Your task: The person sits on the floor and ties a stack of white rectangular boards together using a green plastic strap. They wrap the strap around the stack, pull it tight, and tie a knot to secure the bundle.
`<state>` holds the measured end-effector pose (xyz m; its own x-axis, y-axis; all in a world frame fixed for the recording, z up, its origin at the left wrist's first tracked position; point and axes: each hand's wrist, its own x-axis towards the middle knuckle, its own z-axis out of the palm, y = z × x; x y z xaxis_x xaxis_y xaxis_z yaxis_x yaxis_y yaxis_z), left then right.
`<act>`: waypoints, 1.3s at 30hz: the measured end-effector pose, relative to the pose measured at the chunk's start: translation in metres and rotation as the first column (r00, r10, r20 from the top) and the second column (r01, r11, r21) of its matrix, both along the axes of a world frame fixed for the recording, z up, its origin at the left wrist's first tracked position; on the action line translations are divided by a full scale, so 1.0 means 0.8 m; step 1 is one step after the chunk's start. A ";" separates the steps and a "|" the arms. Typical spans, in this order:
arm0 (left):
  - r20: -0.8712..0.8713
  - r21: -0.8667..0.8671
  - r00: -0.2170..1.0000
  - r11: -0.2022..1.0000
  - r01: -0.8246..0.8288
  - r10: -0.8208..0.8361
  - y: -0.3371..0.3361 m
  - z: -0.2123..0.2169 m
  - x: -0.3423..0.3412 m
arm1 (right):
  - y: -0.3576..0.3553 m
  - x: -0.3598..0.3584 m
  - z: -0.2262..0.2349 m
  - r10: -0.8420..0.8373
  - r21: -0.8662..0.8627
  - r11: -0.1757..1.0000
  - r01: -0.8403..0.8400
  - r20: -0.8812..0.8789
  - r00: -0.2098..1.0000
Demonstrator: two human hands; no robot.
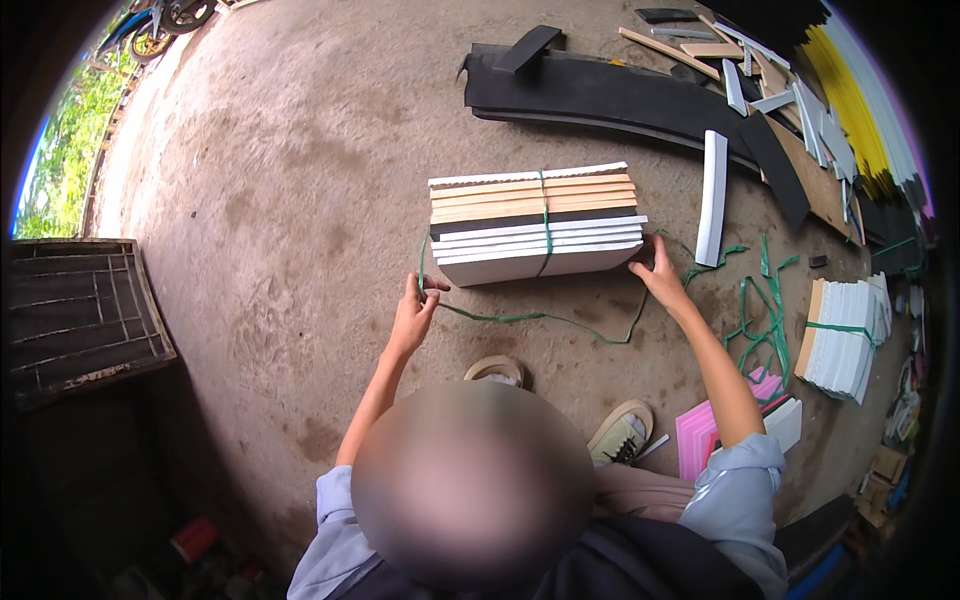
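Observation:
A bundle of thick sheets (540,240), white, peach and black, stands on edge on the concrete floor in front of me. One band of green plastic twine (547,225) is tied around its middle. A looser length of green twine (540,317) sags along the near side between my hands and runs up past the left end. My left hand (412,312), near the bundle's lower left corner, pinches this twine. At the lower right corner, my right hand (662,277) grips the bundle between thumb and fingers, some of them hidden; the twine passes close to it.
Tangled green twine (765,315) lies to the right, near another tied bundle (840,335) and pink sheets (695,440). A white strip (711,200) lies beyond. Long black sheets (600,95) and scattered offcuts (770,80) are farther off. My shoes (620,432) are close by.

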<state>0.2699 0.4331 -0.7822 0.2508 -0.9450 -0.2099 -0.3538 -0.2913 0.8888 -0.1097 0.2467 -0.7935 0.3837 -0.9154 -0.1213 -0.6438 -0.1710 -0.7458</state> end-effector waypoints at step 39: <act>0.456 0.193 0.890 0.977 -0.095 -0.003 -0.173 0.083 -0.041 | -0.043 0.169 0.086 -0.136 -0.084 0.990 0.111 -0.411 0.901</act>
<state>0.2370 0.2951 -0.7155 0.4069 -0.8785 -0.2503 -0.6838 -0.4747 0.5542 0.0256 0.2123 -0.7245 0.1936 -0.9623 -0.1908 -0.9116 -0.1046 -0.3975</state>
